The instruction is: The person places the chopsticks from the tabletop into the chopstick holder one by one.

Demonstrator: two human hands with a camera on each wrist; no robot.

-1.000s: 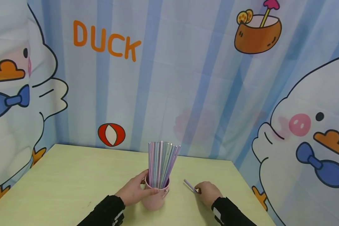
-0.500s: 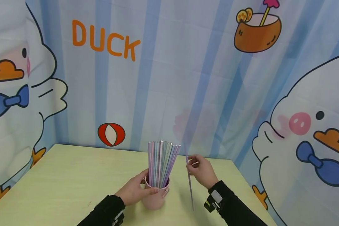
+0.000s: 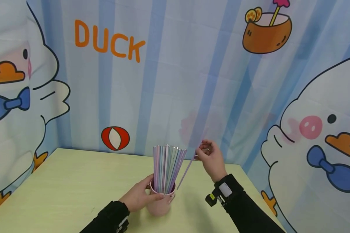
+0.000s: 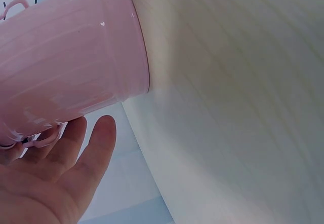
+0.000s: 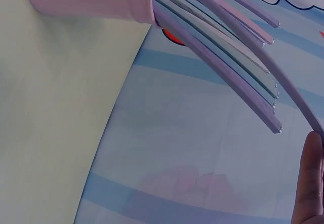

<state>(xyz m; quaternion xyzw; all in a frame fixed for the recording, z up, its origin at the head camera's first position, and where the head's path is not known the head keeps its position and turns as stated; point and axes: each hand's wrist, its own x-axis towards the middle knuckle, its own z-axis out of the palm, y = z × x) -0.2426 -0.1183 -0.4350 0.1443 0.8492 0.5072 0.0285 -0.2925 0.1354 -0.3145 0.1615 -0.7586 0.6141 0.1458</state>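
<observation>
A pink bucket-shaped cup (image 3: 158, 207) with small side handles stands upright on the table, holding a bunch of pastel drinking straws (image 3: 167, 170). My left hand (image 3: 141, 195) grips the cup from the left, thumb across its front near the rim. In the left wrist view, fingers (image 4: 98, 150) lie along the cup's side by a handle. To the right and above the cup, my right hand (image 3: 213, 160) pinches a single purple straw (image 3: 187, 172) near its upper part. It slants down to the left, its lower end near the cup's rim in the head view.
The pale yellow table (image 3: 84, 187) extends around the cup. Behind it hangs a blue striped curtain (image 3: 175, 81) printed with ducks and a ball. A black cuff with a small device (image 3: 220, 194) sits on my right wrist.
My right hand has lifted the purple straw off the table, swung it upright, then raised it further and tilted its lower end toward the cup. The left hand and cup stay put.
</observation>
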